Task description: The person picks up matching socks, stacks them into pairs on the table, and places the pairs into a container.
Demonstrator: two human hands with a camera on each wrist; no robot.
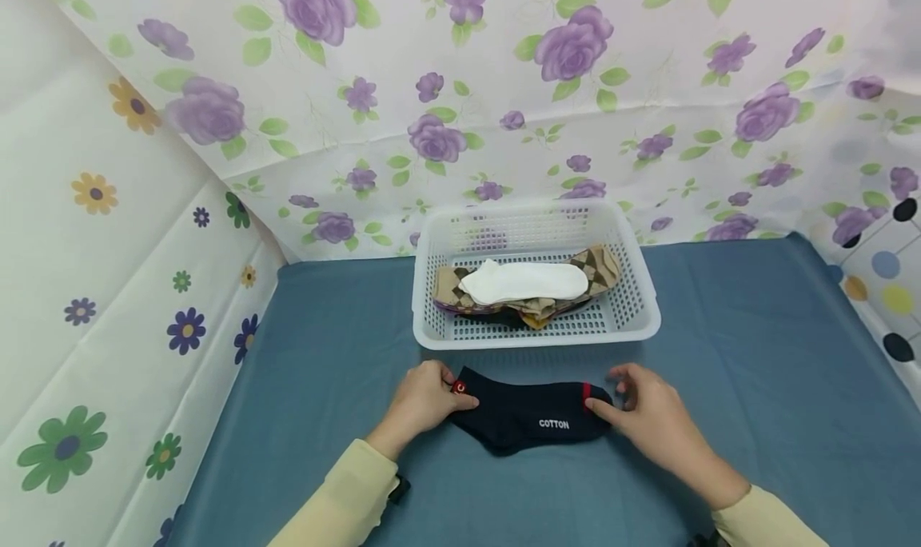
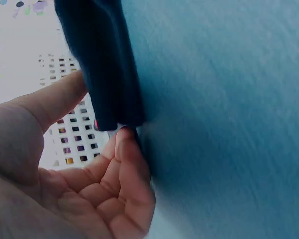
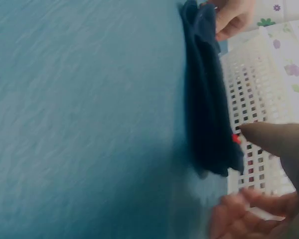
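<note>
A dark navy ankle sock [image 1: 525, 411] with white "COTTON" lettering and a red toe stripe lies lengthwise in front of the basket, its toe end to the right. My left hand [image 1: 426, 397] pinches the cuff end by its red label, thumb on top. In the left wrist view the fingers of my left hand [image 2: 94, 184] curl beneath the edge of the sock [image 2: 102, 64]. At the toe end, my right hand [image 1: 651, 411] has its thumb at the red stripe and its fingers held apart from the fabric. The right wrist view shows that gap beside the sock [image 3: 207, 99].
A white perforated plastic basket [image 1: 536, 341] stands just behind the sock. Inside it, a white sock [image 1: 532, 281] lies on brown checked socks [image 1: 600, 271] and darker ones. A blue cloth [image 1: 345, 331] covers the table, with floral sheets [image 1: 432, 91] behind and at the sides.
</note>
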